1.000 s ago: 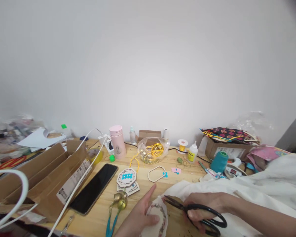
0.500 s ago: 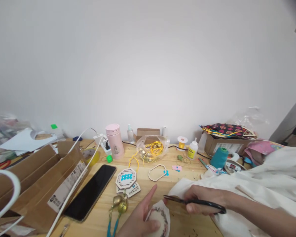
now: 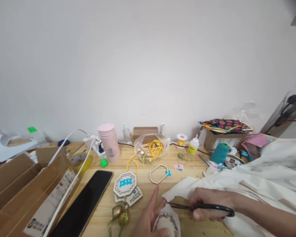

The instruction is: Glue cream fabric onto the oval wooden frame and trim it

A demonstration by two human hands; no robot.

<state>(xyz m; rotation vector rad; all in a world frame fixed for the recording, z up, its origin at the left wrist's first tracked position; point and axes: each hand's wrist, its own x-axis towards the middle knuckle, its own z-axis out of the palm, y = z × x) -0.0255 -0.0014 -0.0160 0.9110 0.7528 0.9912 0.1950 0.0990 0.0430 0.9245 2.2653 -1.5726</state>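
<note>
At the bottom middle, my left hand (image 3: 148, 221) pinches a small white piece of cloth or paper (image 3: 168, 220) with a floral wreath on it; the thumb lies on top and the index finger points up and away. My right hand (image 3: 207, 199) grips black-handled scissors (image 3: 179, 206), blades pointing left. Their tips lie at the upper edge of the wreath piece, close to my left fingers. Beyond my hands is a thin wooden frame (image 3: 151, 177). To the left, an octagonal wooden lattice ornament (image 3: 118, 187) with blue shapes lies above brass bells (image 3: 123, 217).
White cloth (image 3: 251, 184) covers the table's right side. A phone (image 3: 86, 200) and cardboard box (image 3: 39, 194) lie left. Along the back stand a pink tumbler (image 3: 111, 148), a clear bag (image 3: 166, 144) with yellow cord and bells, a glue bottle (image 3: 193, 148) and a teal thread cone (image 3: 220, 154).
The view has shifted a little. Both hands sit slightly farther right, and the scissor tips have come up to the edge of the wreath piece from a small distance away.
</note>
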